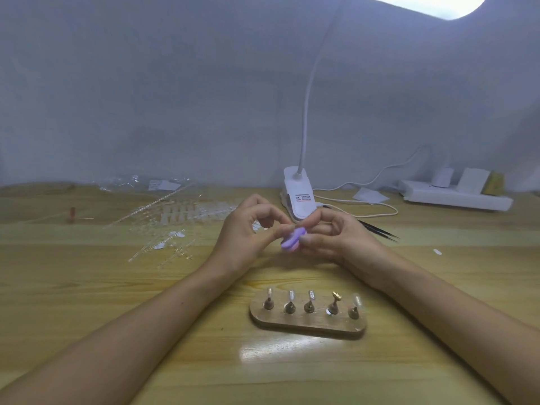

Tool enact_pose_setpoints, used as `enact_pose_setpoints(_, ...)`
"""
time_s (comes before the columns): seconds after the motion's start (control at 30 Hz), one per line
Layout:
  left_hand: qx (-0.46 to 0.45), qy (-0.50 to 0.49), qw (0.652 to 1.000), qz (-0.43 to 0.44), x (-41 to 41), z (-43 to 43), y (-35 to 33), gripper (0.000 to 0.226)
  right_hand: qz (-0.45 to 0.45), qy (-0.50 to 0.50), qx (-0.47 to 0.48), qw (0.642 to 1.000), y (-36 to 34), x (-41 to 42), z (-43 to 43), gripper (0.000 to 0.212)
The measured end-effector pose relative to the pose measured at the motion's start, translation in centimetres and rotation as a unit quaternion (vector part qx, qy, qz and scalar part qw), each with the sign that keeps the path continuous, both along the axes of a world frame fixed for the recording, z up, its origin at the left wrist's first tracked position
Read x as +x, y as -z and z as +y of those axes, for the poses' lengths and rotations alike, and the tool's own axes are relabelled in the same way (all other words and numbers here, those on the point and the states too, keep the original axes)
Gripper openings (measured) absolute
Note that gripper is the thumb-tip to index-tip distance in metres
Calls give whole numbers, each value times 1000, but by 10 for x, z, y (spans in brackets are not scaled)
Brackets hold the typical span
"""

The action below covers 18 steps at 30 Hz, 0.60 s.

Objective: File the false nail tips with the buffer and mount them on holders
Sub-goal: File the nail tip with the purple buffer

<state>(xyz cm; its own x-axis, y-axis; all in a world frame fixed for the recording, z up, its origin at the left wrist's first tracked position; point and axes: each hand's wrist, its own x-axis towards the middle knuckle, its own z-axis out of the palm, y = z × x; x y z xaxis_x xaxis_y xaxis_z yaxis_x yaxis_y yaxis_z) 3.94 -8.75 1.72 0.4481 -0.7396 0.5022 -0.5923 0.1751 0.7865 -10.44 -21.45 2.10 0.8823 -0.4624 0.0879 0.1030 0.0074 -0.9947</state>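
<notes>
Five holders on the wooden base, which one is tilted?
The fourth holder from the left: its stem leans to the right and ends in a gold head. The rest stand near upright with pale or silvery tops.

We show the left forearm [131, 325] and right forearm [438, 296], both bare to the frame edges, ending in the bare left hand [245, 238] and right hand [342, 241]; fingers [264, 204] slender.

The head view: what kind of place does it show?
Probably a small nail-craft desk, not clearly a salon: a wooden stand of nail holders, clear false nail tips spread on the wooden table, and a clip-on lamp.
</notes>
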Motion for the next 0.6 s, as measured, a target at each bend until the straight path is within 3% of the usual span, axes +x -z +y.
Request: enact_pose_setpoints(0.6, 1, -4, 1000, -4, -1, 0, -1, 11, -8, -11, 13, 1000, 0, 0, -1, 22)
